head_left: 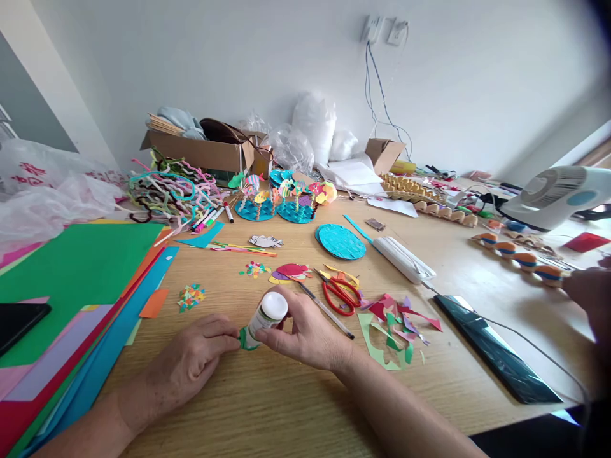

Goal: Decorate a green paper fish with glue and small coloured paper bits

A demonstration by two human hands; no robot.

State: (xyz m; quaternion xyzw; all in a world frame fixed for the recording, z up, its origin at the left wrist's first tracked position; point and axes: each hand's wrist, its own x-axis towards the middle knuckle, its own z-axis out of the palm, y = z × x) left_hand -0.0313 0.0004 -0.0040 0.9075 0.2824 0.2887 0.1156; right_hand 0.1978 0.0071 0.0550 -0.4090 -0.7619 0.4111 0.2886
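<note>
My right hand (308, 331) is wrapped round a white glue bottle (265, 318), held tilted low over the table. The bottle's lower end meets a small green paper piece (247, 340), most of which it hides. Fingertips of my left hand (186, 356) press together on the left edge of that paper, against the tabletop. Just beyond my right hand lie a pen (327, 310) and red-handled scissors (338, 294). Cut fish-like paper shapes (291, 272), a grey paper fish (265, 242) and small piles of paper bits (191, 297) lie farther off.
Coloured paper sheets (86, 261) are stacked at left. Paper scraps (396, 327) and a dark phone (496, 350) lie at right, with a white power bank (403, 259) behind. Blue discs (341, 242) and decorated models (296, 211) stand farther back. Another person's hand (589, 292) touches a paper strip.
</note>
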